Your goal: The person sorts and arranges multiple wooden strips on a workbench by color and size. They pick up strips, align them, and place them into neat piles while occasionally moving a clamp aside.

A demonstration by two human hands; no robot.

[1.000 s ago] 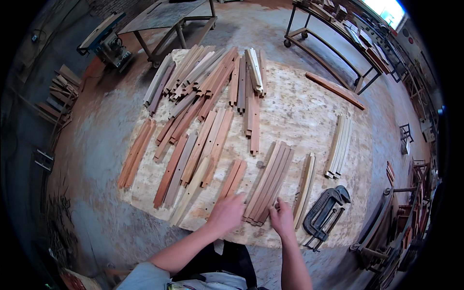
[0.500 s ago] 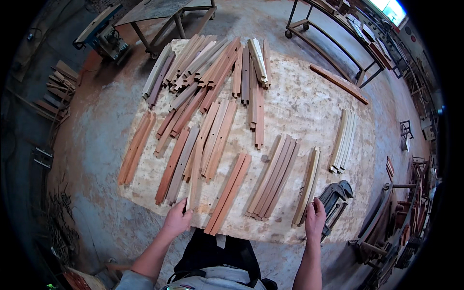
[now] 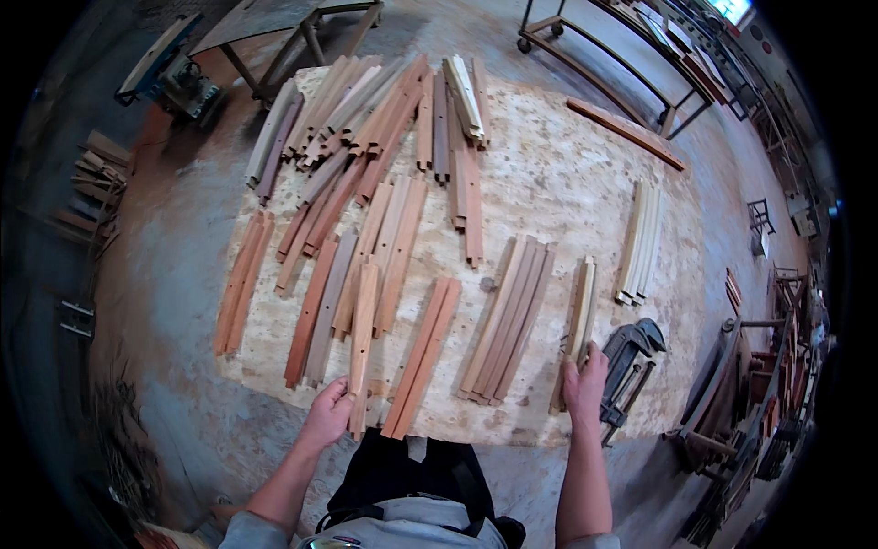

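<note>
My left hand (image 3: 327, 414), at the table's near edge, is closed on the lower end of a reddish-brown wooden strip (image 3: 364, 316) with a small hole in its face. The strip's far end overlaps other strips lying beyond it. My right hand (image 3: 585, 382) is closed around the near part of a pair of pale wooden strips (image 3: 582, 306), thumb on their left and fingers on their right. Just right of that hand lies a dark metal clamp (image 3: 626, 359). Between my hands lie two reddish strips (image 3: 422, 359) and a brownish bundle of several strips (image 3: 508, 320).
A large mottled board tabletop (image 3: 540, 197) carries everything. Loose notched strips (image 3: 366, 119) are heaped at its far left. Pale strips (image 3: 639, 242) and a long brown bar (image 3: 626, 134) lie right. Beyond stand a wheeled metal rack (image 3: 604, 59) and a machine (image 3: 174, 87).
The strip in my left hand has turned from a narrow side to its broad face. My right hand has moved farther up the pale strips. The view has shifted slightly.
</note>
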